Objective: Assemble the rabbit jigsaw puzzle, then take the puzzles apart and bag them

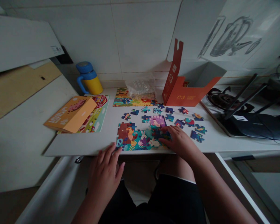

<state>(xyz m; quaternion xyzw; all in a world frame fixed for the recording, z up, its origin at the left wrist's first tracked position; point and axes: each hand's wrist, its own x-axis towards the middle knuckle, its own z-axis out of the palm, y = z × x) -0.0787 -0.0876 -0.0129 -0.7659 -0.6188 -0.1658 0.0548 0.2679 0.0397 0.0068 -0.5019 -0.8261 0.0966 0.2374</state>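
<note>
A partly joined jigsaw puzzle (133, 137) with animals on it lies at the table's front edge. My right hand (177, 138) reaches over its right end, thumb and fingers bent around a dark blue puzzle piece (162, 133) that they partly cover. My left hand (108, 160) is open, fingers stretched, with the fingertips at the puzzle's lower left corner. A purple peacock section (157, 120) adjoins the puzzle's top edge near my right fingers. Several loose pieces lie behind and to the right, among them a blue piece (197, 136) and a red-and-blue piece (183, 110).
An orange box (186, 96) stands open behind the pieces. A clear plastic bag (141, 87) rests on a colourful picture board (121, 101). At left are a yellow-orange box (71, 113), a green picture sheet (99, 116) and a blue-yellow bottle (91, 79). A gas stove (228, 101) is at right.
</note>
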